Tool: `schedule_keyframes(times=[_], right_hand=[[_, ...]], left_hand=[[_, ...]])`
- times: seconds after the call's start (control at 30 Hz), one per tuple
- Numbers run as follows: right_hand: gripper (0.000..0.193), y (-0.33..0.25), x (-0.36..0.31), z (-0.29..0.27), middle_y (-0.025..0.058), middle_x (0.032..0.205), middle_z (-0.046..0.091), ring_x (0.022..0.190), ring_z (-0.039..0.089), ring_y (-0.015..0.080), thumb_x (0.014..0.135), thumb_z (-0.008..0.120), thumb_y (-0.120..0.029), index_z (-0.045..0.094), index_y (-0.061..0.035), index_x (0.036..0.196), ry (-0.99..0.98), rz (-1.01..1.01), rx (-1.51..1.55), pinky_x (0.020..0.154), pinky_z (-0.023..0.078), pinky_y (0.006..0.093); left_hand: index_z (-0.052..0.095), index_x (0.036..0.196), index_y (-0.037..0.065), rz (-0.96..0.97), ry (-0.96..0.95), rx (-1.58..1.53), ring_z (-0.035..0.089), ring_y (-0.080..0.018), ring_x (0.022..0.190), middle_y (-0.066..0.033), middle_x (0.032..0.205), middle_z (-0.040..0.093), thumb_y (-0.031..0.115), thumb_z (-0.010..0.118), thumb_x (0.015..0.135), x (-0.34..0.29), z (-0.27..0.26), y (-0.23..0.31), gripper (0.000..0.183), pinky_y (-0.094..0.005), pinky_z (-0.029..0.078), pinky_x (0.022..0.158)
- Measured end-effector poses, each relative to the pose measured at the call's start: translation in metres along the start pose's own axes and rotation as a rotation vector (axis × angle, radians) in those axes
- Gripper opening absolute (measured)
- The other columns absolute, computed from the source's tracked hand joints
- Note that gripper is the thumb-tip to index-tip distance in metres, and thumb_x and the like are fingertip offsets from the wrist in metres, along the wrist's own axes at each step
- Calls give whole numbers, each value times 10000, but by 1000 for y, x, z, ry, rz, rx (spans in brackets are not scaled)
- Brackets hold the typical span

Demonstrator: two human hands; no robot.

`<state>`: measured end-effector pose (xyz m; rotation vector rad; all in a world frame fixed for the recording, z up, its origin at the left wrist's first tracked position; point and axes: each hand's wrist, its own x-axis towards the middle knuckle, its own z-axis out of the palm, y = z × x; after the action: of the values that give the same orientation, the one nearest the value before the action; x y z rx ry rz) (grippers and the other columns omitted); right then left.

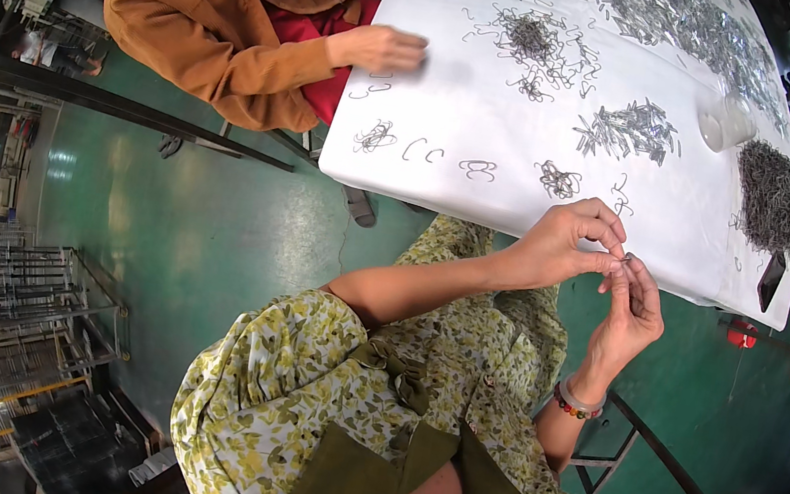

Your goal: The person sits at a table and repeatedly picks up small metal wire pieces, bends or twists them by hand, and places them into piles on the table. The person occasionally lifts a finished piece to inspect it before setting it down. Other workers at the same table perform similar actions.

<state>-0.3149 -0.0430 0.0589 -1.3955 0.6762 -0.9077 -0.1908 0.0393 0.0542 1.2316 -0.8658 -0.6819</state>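
Note:
My left hand and my right hand meet fingertip to fingertip just off the table's near edge. Both are closed in a pinch around something small and dark, mostly covered by the fingers, whose kind I cannot make out. Beyond them on the white-covered table lie a few bent wire hooks and a small tangled heap of hooks. Further left are paired hooks, two curved hooks and another little heap.
A person in a brown jacket sits at the left, one blurred hand over the table. Larger piles hold loose hooks, thin metal clips and dark wire pieces. A clear plastic cup stands at the right. Metal racks line the left.

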Motion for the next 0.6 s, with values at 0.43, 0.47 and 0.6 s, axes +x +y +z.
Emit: schedule_keyframes(times=[0.43,0.47,0.6], right_hand=[[211,-3,9,-2,105,876,670,711,590,107,842,628,64,643,76,1053,107,-122,-152,622,480,208],[189,-6,21,-7,99,868,674,705,591,106,836,637,51,658,63,1023,85,-123,-203,619,478,209],[144,8,88,-1,42,770,638,649,538,70,844,645,-24,695,23,971,-179,-140,-424,579,429,210]], left_hand=[[632,953,4,-103,110,38,609,-120,919,-71,959,673,54,627,872,-5,10,12,95,-271,483,849],[631,955,6,-102,94,21,608,-121,920,-70,957,672,52,624,876,-5,10,13,92,-272,483,851],[623,961,13,-82,67,28,607,-125,923,-67,940,666,47,613,887,-13,8,9,82,-274,483,855]])
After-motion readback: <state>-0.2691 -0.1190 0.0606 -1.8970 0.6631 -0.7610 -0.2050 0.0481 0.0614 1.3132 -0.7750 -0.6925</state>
